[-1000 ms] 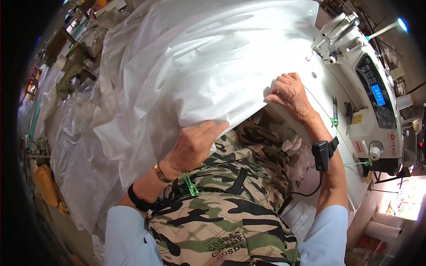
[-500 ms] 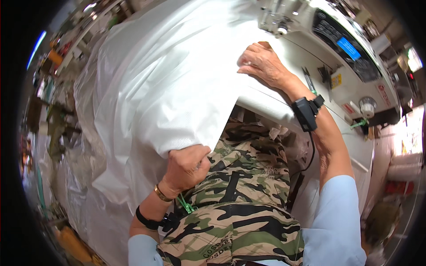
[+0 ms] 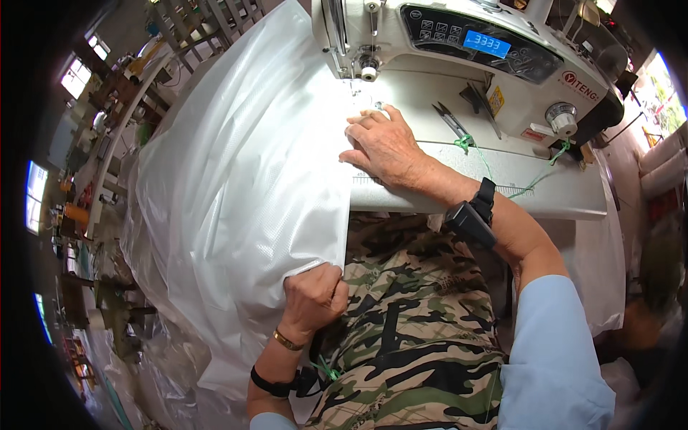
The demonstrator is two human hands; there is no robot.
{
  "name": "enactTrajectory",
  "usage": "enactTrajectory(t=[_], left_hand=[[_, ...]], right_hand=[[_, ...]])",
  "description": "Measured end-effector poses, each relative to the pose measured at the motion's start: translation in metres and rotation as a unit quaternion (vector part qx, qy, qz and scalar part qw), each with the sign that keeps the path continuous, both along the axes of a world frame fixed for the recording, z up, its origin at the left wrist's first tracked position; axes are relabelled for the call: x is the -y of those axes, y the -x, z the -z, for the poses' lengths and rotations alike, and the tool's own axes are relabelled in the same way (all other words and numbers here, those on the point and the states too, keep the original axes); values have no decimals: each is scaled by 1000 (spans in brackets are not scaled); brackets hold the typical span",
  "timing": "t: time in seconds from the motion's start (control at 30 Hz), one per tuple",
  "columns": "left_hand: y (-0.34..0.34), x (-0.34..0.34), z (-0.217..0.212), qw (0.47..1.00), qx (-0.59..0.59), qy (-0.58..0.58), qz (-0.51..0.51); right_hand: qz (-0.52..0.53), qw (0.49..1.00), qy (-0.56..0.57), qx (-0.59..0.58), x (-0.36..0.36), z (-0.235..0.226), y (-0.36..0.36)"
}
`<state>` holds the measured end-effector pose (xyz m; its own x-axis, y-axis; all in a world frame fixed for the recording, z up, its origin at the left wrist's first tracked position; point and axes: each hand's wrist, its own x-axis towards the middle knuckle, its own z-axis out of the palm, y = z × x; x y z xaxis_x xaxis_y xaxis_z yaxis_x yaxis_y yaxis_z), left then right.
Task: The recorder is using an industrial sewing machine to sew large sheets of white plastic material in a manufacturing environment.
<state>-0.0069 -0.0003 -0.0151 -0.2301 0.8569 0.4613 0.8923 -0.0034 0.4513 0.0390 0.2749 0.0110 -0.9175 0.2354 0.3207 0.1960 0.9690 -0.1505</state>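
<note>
A large sheet of translucent white woven plastic fabric (image 3: 244, 179) drapes from the sewing machine's bed down over my lap to the left. My left hand (image 3: 313, 295) is closed in a fist on the fabric's near corner, just above my camouflage-patterned lap. My right hand (image 3: 383, 143) lies flat with fingers spread, pressing the fabric's right edge onto the machine bed, a little in front of the needle area (image 3: 367, 72). A black band sits on each wrist, and a gold bracelet on the left.
The white industrial sewing machine (image 3: 494, 64) with a lit blue display stands at the top right. Small snips (image 3: 451, 118) and green thread (image 3: 473, 147) lie on its bed, right of my right hand. More white fabric is piled on the floor at the lower left (image 3: 158, 344).
The view has swung so the machine is now centred. My right hand moved down the fabric edge onto the bed, and my left hand stays clenched on the fabric corner.
</note>
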Motion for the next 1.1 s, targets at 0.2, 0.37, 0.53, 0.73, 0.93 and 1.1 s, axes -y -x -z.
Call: enactTrajectory(t=[0.2,0.37,0.53,0.73,0.93,1.1], left_hand=[[28,-34,-13,999,-51,9,15],[41,-69,-28,997,-72,32,4],[51,-110,-36,996,-86,34,-6],[68,-158,-37,994,-90,49,-27],[82,-184,-41,989,-96,60,-95],[47,-142,-48,998,10,-34,-56]], right_hand=[[7,999,31,-1,-7,9,4],[3,998,60,12,-8,6,3],[1,998,65,-8,-10,8,0],[-9,994,64,-83,-14,19,5],[5,996,46,-76,-14,15,10],[-6,993,83,-85,-23,16,2]])
